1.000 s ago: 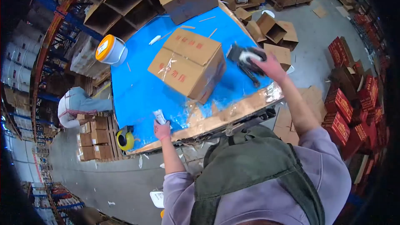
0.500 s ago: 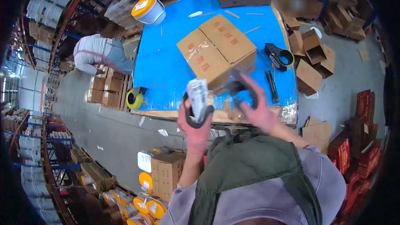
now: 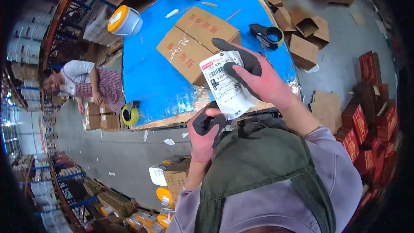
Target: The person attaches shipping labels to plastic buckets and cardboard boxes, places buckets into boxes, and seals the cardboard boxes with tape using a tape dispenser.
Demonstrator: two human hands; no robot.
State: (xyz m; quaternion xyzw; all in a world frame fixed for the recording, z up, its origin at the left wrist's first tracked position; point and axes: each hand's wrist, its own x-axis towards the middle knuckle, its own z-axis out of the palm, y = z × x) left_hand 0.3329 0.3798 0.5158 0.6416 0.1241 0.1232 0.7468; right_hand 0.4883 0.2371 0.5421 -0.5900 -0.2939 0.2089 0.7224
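Metal shelving [image 3: 55, 39] rises along the left side of a warehouse, above a grey floor [image 3: 129, 155] scattered with paper scraps [image 3: 169, 141]. Blue sheeting covers the work table [image 3: 144, 75], whose near edge shows brown and worn.

Just in front of that edge, the right hand [image 3: 263, 77], in a pink glove with dark fingers, pinches a white printed label [image 3: 226, 88], the thumb lying across its face and the forefinger reaching past its upper edge. Black text, a barcode and a red mark show on the paper, and its lower end bends. Close under that end, the left hand [image 3: 207, 131], gloved alike, has its fingers curled; I cannot tell whether it grips the label's edge.

Behind the label sits a taped cardboard box [image 3: 196, 41] with red lettering on top, its near corner partly hidden by the paper. Right of the box lies a black tape dispenser [image 3: 260, 34]; a yellow roll of tape [image 3: 134, 115] stands at the table's near left corner. On the far left side is a white bucket [image 3: 133, 22] with an orange lid.

Beyond the table's left side, another person [image 3: 110, 86] in a checked apron leans over small cartons [image 3: 110, 122]. Red boxes [image 3: 353, 138] are heaped at the far right.
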